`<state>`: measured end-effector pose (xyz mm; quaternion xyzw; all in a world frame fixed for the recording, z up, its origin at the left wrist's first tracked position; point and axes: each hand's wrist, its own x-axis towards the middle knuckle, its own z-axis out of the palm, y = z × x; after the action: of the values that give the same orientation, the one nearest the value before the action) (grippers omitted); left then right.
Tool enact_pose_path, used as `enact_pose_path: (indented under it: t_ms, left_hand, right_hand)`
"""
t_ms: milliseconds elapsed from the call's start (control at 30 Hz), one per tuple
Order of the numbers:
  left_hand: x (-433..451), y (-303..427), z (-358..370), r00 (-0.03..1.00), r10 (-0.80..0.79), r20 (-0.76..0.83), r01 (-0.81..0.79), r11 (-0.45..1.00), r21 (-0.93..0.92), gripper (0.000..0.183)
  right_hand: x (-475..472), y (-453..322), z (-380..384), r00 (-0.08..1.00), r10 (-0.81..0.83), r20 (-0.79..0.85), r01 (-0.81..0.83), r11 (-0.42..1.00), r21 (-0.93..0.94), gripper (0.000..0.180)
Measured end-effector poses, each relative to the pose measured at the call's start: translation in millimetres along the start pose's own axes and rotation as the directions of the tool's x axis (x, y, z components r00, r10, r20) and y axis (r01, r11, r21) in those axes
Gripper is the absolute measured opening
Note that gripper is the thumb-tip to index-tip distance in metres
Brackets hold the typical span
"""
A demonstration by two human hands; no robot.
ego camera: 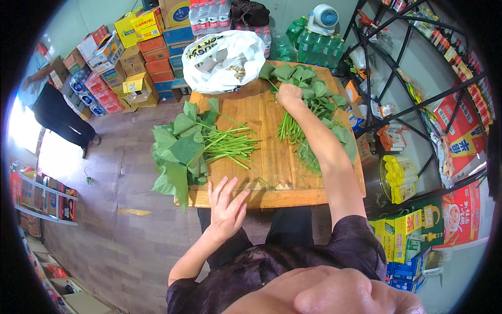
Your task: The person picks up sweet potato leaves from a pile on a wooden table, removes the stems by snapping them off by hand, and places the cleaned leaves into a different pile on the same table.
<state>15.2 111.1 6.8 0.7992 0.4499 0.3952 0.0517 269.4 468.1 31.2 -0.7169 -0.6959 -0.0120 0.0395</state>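
A wooden table (270, 110) stands before me. On its left side lies a bunch of leafy green stalks (231, 145), with broad leaves hanging over the left edge and cut stems pointing right. A second pile of leafy greens (313, 88) spreads along the right side. My right hand (289, 95) is at the upper part of that pile, its fingers closed around a leaf stalk. My left hand (227, 206) rests at the near edge with fingers apart and nothing in it. A white plastic bag (223, 62) with small tan pieces inside stands open at the far left corner.
Beyond the table stand packs of water bottles (210, 17), green bottles (319, 49) and a small fan (324, 19). Stacked cartons (157, 59) are at the back left. A black metal rack (396, 94) with goods stands close on the right. Another person (59, 102) stands far left.
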Motion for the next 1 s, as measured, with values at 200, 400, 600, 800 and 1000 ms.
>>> enact_pose_path:
  t_ms: [200, 400, 600, 800, 1000]
  left_hand:
    - [-19.7, 1.0, -6.3, 0.999, -0.043, -0.02, 0.044, 0.999, 0.016, 0.041]
    - [-6.2, -34.7, -21.6, 0.956, -0.171, -0.237, 0.227, 0.945, 0.234, 0.047]
    - [4.8, -70.3, -32.6, 0.944, -0.194, -0.269, 0.293, 0.866, 0.406, 0.059]
    - [9.7, -104.1, -24.8, 0.956, -0.235, -0.177, 0.293, 0.81, 0.509, 0.053]
    - [16.2, -125.7, -30.8, 0.984, -0.162, -0.07, 0.172, 0.794, 0.584, 0.041]
  right_hand:
    - [11.9, 8.1, 11.7, 0.998, 0.05, -0.033, -0.045, 0.992, 0.12, 0.022]
    - [29.7, 65.8, 21.7, 0.975, -0.057, -0.217, 0.152, 0.878, 0.453, 0.036]
    - [-14.0, 56.5, -22.0, 0.99, 0.077, -0.117, 0.044, 0.621, 0.783, 0.037]
    - [-18.1, 80.0, -35.3, 0.918, 0.032, -0.394, 0.246, 0.733, 0.634, 0.032]
    - [-34.2, 78.9, -57.9, 0.865, 0.052, -0.499, 0.324, 0.701, 0.635, 0.034]
